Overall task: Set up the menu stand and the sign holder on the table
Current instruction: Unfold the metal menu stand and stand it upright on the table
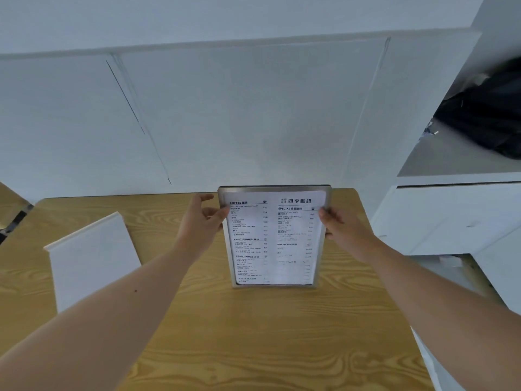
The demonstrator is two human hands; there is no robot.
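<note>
Surface: wooden table with a pale, strongly figured grain, set against a plain white wall.
Menu stand: metal-framed menu stand standing upright on the far middle of the table, its bottom edge on the wood and its top edge level with the table's far edge by the wall.
Menu sheet: white printed page inside the frame, with headings such as COFFEE, SPECIAL, FRUIT DRINKS and COLD DRINKS; the lower lines are too blurred to read.
Left hand: left hand grips the frame's left edge near the top, thumb on the front face and fingers wrapped behind, one finger lifted above the corner.
Right hand: right hand grips the frame's right edge at about the same height, thumb in front, fingers behind and out of sight.
Arms: both bare forearms reach in from the bottom corners and meet at the stand.
Sign holder: white sign holder lying flat on the left side of the table, well apart from the stand, a raised lip along its far edge; neither hand touches it.
Right side: white cabinet just beside the table, with a dark bag resting on its shelf.
</note>
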